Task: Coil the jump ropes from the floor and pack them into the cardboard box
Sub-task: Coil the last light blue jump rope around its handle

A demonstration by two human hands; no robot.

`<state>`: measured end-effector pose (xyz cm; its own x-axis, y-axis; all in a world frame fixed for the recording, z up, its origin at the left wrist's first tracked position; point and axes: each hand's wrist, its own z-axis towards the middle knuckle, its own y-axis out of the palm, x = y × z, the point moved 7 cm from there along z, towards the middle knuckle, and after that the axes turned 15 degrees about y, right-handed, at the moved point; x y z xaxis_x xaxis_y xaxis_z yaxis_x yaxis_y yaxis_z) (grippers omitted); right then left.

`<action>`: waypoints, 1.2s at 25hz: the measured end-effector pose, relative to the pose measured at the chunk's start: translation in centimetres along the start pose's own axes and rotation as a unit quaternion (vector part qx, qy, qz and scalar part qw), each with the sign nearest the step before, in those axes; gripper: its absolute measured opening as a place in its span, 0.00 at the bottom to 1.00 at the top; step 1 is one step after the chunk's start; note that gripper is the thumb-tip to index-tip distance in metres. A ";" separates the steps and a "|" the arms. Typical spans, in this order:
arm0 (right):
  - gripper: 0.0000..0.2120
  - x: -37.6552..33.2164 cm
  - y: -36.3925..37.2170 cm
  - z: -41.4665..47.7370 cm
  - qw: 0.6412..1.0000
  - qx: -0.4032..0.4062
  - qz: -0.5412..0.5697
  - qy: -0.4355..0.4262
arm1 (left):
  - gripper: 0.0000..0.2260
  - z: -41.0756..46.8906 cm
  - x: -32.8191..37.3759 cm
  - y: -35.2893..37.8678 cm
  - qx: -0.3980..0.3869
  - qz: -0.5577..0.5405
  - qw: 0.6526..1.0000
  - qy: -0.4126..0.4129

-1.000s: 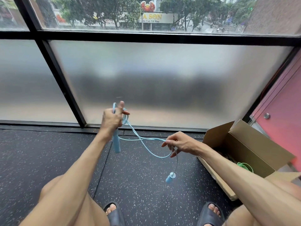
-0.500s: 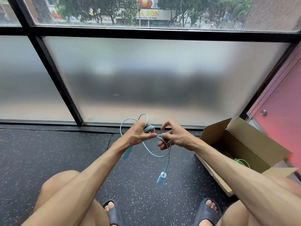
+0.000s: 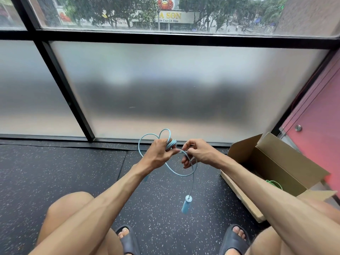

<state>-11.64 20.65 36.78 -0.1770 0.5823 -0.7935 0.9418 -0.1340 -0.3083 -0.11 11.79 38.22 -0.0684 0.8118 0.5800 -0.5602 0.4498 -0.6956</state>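
Observation:
A light blue jump rope (image 3: 176, 174) is held in the air in front of me. My left hand (image 3: 159, 153) grips one handle together with several coils of the cord, and a loop stands up above the fist. My right hand (image 3: 197, 152) pinches the cord just to the right of the coils. The second blue handle (image 3: 186, 204) dangles below on the free end, above the floor. An open cardboard box (image 3: 272, 168) stands on the floor at the right, with a green rope (image 3: 274, 183) partly visible inside behind my right forearm.
Dark speckled rubber floor (image 3: 73, 172) stretches left and ahead. A frosted glass wall with black frames (image 3: 66, 89) closes the front. A pink door (image 3: 316, 137) stands behind the box. My knees and sandalled feet (image 3: 127, 238) fill the bottom.
My hands came together from being spread apart. The left hand dropped lower with the coils, the right hand rose to meet it, and the dangling handle swung slightly left.

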 end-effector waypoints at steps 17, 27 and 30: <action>0.11 -2.4 0.0 -1.5 0.976 0.129 -0.046 -0.172 | 0.19 -0.7 -3.7 -2.6 0.119 -0.087 0.974 -0.171; 0.18 -2.9 -4.7 -2.3 0.933 0.289 0.084 -0.194 | 0.16 -0.5 -3.3 -1.6 0.052 -0.131 0.967 -0.210; 0.19 -1.7 -6.2 -1.2 0.922 0.355 -0.096 -0.119 | 0.18 -1.1 -4.8 -3.4 0.175 -0.286 0.907 -0.257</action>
<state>-16.86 21.48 40.67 -0.4590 0.4688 -0.7547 0.4766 -0.5869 -0.6545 3.06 6.74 37.32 -0.0094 0.1622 0.9867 -0.8463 0.5243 -0.0943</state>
